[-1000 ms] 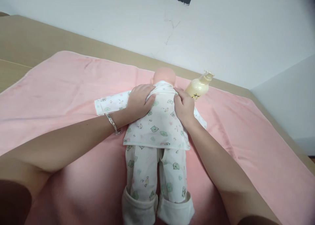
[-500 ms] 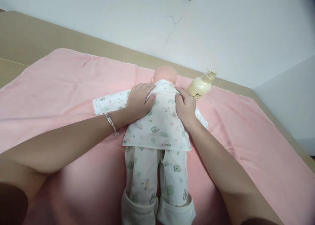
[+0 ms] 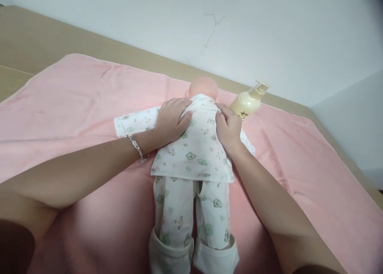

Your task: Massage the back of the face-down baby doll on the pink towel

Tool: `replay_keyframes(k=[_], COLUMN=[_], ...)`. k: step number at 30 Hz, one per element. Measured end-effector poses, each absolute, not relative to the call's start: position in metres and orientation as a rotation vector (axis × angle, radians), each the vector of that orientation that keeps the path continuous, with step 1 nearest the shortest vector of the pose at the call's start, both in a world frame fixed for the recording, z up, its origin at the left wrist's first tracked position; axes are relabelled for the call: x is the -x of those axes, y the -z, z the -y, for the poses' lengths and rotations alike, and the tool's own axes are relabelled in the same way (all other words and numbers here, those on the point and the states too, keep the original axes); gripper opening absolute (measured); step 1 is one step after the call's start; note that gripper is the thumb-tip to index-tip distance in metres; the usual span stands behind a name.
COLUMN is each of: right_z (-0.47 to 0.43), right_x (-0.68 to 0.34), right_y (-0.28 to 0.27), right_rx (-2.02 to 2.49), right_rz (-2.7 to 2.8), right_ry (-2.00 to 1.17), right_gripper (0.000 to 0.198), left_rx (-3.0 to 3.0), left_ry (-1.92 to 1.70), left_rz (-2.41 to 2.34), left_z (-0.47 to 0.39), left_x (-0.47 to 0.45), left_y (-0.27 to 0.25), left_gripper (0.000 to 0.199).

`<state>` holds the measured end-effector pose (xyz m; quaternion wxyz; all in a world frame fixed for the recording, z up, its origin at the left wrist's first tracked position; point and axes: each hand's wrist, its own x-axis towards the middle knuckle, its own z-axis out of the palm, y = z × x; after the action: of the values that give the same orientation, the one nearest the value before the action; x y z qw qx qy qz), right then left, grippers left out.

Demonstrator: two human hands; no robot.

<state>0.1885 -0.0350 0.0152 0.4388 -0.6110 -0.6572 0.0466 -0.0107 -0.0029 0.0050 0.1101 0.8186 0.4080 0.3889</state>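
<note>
Here, the pink towel [image 3: 74,102] fills most of the frame, spread over a tan surface [image 3: 36,34] that shows along the upper left. On it, in the middle and running down to the bottom edge, lies the doll [image 3: 194,162], head toward the top of the frame, dressed in a white printed top and trousers with cuffs at the feet. One sleeve stretches out flat to the left of centre. My left hand [image 3: 170,120] lies on the doll's left shoulder area, fingers curled into the cloth of the top near the collar, pinching a fold of it. My right hand [image 3: 229,128] presses on the other shoulder, fingers bent and gripping the fabric there too. A silver bracelet [image 3: 136,148] sits on my left wrist. Just right of the doll's head, a cream pump bottle [image 3: 248,102] lies tilted on the towel.
</note>
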Motion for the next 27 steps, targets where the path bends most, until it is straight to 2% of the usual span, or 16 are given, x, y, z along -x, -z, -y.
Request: replay_keyframes(k=[27], right_z=[0.0353], right_x=[-0.1890], right_y=[-0.0163], right_rx=[1.551], right_rz=[1.630], right_ry=[-0.099], right_gripper=[0.042], left_rx=[-2.418], left_ry=[-1.109], left_rz=[-1.213], left_z=[0.0053], left_x=[0.0095], left_y=[-0.0077], left_gripper=[0.043])
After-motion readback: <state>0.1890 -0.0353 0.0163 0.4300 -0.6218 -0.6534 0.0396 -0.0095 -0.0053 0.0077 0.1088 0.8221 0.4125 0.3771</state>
